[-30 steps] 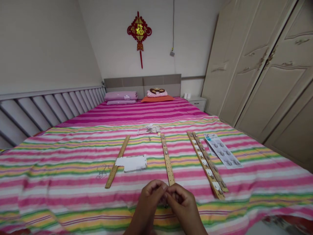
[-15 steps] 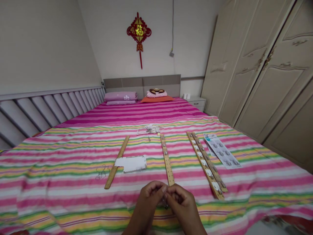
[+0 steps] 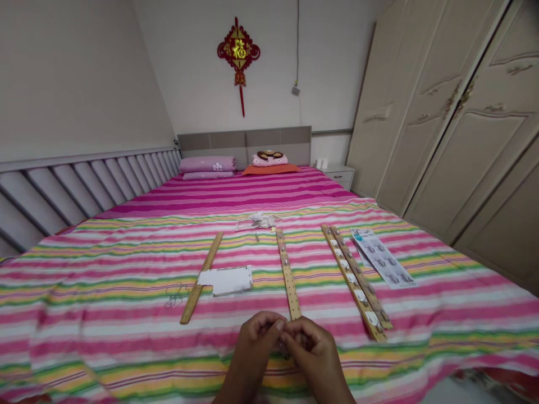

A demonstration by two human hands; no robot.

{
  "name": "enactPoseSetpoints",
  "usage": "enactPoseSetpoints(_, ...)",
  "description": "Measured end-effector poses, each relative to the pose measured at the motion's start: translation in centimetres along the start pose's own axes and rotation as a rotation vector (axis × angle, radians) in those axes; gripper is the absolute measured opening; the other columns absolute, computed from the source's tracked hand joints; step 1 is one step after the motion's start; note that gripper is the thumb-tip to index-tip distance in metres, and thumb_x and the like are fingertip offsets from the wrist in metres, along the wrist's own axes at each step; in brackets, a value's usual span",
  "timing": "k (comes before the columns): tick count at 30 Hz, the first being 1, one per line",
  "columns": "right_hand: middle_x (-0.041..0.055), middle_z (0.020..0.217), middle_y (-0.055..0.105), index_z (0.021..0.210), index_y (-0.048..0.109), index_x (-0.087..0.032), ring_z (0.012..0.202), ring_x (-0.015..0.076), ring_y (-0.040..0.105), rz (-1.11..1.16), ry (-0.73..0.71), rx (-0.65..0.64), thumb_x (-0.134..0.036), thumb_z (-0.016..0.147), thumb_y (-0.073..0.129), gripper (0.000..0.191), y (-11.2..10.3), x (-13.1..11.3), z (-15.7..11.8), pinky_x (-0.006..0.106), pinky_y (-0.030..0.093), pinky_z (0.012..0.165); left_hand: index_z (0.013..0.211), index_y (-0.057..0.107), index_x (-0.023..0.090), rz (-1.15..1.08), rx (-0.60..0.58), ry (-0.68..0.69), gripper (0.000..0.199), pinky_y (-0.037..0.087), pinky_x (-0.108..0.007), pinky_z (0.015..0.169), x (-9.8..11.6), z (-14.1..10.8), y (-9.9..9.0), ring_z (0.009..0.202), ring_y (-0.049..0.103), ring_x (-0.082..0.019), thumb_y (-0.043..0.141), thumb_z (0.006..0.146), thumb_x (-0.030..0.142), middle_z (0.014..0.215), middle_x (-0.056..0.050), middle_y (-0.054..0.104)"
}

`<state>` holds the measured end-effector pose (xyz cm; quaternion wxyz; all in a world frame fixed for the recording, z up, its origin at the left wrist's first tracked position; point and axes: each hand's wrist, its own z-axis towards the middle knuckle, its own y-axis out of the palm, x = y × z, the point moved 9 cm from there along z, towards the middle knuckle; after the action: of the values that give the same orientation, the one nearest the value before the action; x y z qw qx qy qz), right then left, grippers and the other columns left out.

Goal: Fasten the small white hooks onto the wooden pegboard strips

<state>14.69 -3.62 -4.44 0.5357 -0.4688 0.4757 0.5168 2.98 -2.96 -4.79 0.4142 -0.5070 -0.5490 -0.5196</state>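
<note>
Both hands meet low in the middle of the view, fingertips together over the bed. My left hand (image 3: 256, 345) is closed in a pinch, and my right hand (image 3: 315, 347) is pinched against it. A small, partly shiny piece (image 3: 284, 351) shows just below the fingertips; its kind is too hidden to tell. Right beyond the hands lies a wooden strip with rows of holes (image 3: 289, 286), its near end covered by the fingers. Several small metal fittings (image 3: 286, 261) sit along its far part.
Leftward, a white card (image 3: 231, 280) overlaps a bare wooden strip (image 3: 192, 303), near thin wire loops (image 3: 176, 295). Small pieces lie in clear plastic (image 3: 263, 221) farther off. At right are two strips, one with white hooks (image 3: 351, 278), and a printed sheet (image 3: 384, 259). Striped cloth (image 3: 126, 331) covers the bed.
The hands stay in nearly the same place. The fingertips have shifted slightly, with my left thumb a little to the left of where it was.
</note>
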Motion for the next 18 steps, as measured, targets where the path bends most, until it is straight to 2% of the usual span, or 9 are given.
enactPoseSetpoints(5,-0.0054,0.049,0.042,0.062,0.063,-0.014,0.045,0.0088,0.036,-0.024,-0.002,0.002,-0.025,0.066,0.065,0.012,0.2,0.0,-0.1,0.021,0.027,0.043,0.066,0.058,0.014,-0.051,0.03,0.01,0.023,0.04,-0.022,0.054,-0.2,-0.1,0.0,0.056,0.049,-0.01,0.066,0.069,0.035,0.058,0.002,0.054)
enactPoseSetpoints(9,-0.0058,0.048,0.042,0.062,0.063,-0.014,0.045,0.009,0.036,-0.038,-0.001,-0.013,-0.024,0.065,0.064,0.011,0.3,-0.3,-0.1,0.021,0.027,0.043,0.061,0.055,0.014,-0.183,0.052,-0.048,0.025,0.035,-0.021,0.051,-0.8,-0.1,0.1,0.052,0.045,-0.009,0.07,0.064,0.034,0.053,0.003,0.051)
enactPoseSetpoints(13,-0.0053,0.05,0.043,0.063,0.063,-0.014,0.047,0.0091,0.036,-0.049,-0.026,-0.023,-0.024,0.067,0.064,0.01,0.5,-0.3,-0.1,0.021,0.029,0.044,0.059,0.055,0.014,-0.332,0.025,-0.125,0.025,0.035,-0.022,0.052,-1.0,-0.1,0.8,0.052,0.047,-0.01,0.071,0.062,0.032,0.054,0.002,0.052)
enactPoseSetpoints(18,-0.0051,0.051,0.044,0.061,0.061,-0.015,0.047,0.009,0.036,-0.083,-0.056,-0.032,-0.022,0.067,0.064,0.01,0.4,-0.4,-0.2,0.021,0.028,0.044,0.057,0.055,0.014,-0.358,-0.003,-0.14,0.026,0.035,-0.022,0.051,-0.9,0.0,1.1,0.05,0.046,-0.009,0.07,0.065,0.033,0.051,0.003,0.051)
